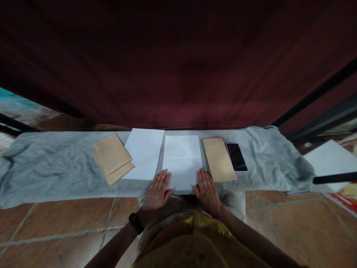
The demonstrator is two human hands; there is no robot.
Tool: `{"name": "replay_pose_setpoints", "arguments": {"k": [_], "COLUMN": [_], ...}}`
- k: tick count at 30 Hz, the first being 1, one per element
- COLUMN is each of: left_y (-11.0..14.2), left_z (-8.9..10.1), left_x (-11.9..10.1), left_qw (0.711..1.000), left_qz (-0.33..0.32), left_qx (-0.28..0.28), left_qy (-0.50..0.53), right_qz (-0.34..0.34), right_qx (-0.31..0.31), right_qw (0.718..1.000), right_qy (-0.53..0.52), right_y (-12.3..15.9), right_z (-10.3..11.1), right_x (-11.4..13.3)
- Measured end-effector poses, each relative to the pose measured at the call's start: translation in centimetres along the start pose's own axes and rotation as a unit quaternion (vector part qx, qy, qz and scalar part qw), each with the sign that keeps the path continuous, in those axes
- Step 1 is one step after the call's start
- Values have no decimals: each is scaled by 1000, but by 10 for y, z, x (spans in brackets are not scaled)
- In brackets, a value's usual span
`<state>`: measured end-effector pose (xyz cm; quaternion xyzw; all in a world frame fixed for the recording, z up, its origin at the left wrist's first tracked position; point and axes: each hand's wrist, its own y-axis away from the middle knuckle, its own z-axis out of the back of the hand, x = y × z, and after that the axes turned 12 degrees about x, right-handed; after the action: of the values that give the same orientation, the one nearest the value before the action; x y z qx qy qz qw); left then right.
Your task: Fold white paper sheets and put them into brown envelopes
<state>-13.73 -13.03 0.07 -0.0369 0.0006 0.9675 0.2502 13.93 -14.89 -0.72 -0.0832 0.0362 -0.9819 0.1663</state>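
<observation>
A white sheet of paper [182, 158] with a faint crease across it lies flat in front of me. My left hand [156, 190] rests flat with fingers out at its lower left corner, near the edge of a second white sheet [145, 152]. On the other side my right hand [206, 190] lies flat, fingers stretched, at the lower right edge of the creased sheet. Just right of that hand is a brown envelope [219, 159]. Neither hand grips anything.
Several brown envelopes [113, 154] overlap the second sheet's left side. A phone [236, 157] lies beside the right envelope. A grey cloth [55, 160] covers the narrow surface, and a dark red curtain [178, 74] hangs behind. More paper [331, 163] sits at far right.
</observation>
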Motion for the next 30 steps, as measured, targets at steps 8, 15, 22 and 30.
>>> {"name": "replay_pose_setpoints", "arguments": {"k": [8,15,22,30], "left_y": [-44,-63,-73,-136], "left_z": [0,-7,-7,-16], "left_x": [-51,-24,-19,-30], "left_qw": [999,998,993,997], "left_qz": [-1,49,106,62], "left_qx": [14,-2,-35,26], "left_qy": [49,45,41,39], "right_qz": [77,-12,-88,-19], "right_qx": [6,-7,-42,8], "right_qw": [996,999,995,998], "right_qy": [-53,-32,-22,-53], "right_y": [-30,-49,-65,-130], "right_z": [0,-15,-13,-15], "right_x": [29,12,14,21]}}
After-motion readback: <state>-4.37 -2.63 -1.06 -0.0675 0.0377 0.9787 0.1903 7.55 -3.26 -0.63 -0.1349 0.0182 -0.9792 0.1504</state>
